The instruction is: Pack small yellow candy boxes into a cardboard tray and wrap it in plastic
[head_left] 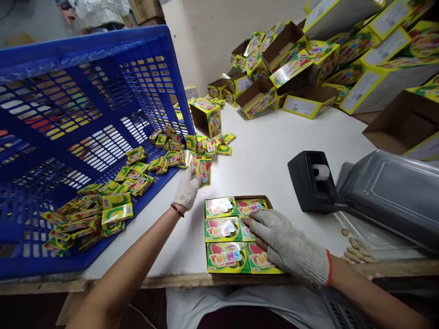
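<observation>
My left hand, in a white glove, is closed around a small yellow-green candy pack beside the crate's open edge. More loose candy packs lie just beyond it. At the table's near edge stands an open display box filled with two columns of larger "Twins" packs. My right hand, gloved in grey-white with bare fingertips, lies over the right column. Its fingers are stretched out and touch the packs there.
A blue plastic crate lies tipped on the left with many packs inside. Empty display boxes are heaped at the back right. A black tape dispenser, a clear plastic container and several peanuts are on the right.
</observation>
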Demonstrator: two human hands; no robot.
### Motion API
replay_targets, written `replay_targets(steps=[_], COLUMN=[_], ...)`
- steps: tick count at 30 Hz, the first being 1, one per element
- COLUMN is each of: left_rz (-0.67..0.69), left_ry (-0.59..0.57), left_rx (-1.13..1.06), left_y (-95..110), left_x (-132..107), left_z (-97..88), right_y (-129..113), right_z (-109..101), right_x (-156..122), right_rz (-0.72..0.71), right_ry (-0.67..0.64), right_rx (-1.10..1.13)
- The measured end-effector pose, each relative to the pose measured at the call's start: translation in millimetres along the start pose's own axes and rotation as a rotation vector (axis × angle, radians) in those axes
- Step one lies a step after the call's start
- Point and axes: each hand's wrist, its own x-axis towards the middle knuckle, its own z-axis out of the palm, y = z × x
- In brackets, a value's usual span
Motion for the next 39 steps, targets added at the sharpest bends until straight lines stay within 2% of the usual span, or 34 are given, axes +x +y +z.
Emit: replay_targets(steps=[2, 4, 7, 9, 11, 14, 16, 17, 19, 22, 24, 26, 29, 32, 34, 37, 39], left_rz=[-0.057, -0.115, -0.069, 0.017, 0.103, 0.209, 0.257, 0.272, 0.283, 0.264, 0.261, 0.296, 0.417, 0.490, 0.513, 0.562, 0.571], left_ry=[-0.106, -0.198, -0.233, -0.253, -0.238, -0.081, 0.010, 0.018, -0.050, -0.212, -0.240, -0.225, -0.269, -0.314, -0.325, -0.357, -0.365], left_rx=[-0.395, -0.696, -0.751, -0.651, -0.496, -0.241, -0.043, 0.069, 0.283, 0.457, 0.452, 0.426, 0.475, 0.651, 0.772, 0.841, 0.818], left_y=[15, 30, 50, 59, 62, 51, 39, 34, 24, 16, 14, 14, 15, 19, 22, 29, 34], left_x=[-28, -54, -83, -92, -93, -84, -76, -72, -67, -63, -65, -70, -77, -78, -76, -77, -84], left_z=[6.9, 17.0, 33.3, 40.5, 42.3, 36.5, 31.6, 30.3, 30.3, 34.6, 36.3, 35.6, 32.6, 32.3, 34.3, 39.4, 44.4], right_y=[-2, -5, -8, -5, 5, 32, 50, 56, 63, 61, 57, 53, 47, 42, 40, 45, 51], right_z=[-3, -7, -14, -22, -34, -50, -53, -50, -36, -11, 1, 5, 4, 3, 4, 11, 18], right_x=[-3, 0, 16, 31, 43, 55, 58, 60, 61, 60, 57, 53, 51, 56, 60, 60, 54], right_rz=[0.007, 0.086, 0.326, 0.413, 0.395, 0.298, 0.226, 0.191, 0.121, 0.075, 0.099, 0.106, 0.085, 0.126, 0.147, 0.128, 0.156], right_ry=[0.001, 0.064, 0.270, 0.308, 0.282, 0.223, 0.089, 0.013, -0.056, 0.030, 0.064, 0.033, -0.019, -0.079, -0.116, -0.064, 0.073], right_rx=[0.088, 0.214, 0.491, 0.686, 0.763, 0.616, 0.474, 0.414, 0.339, 0.340, 0.355, 0.321, 0.139, -0.068, -0.115, -0.002, 0.163])
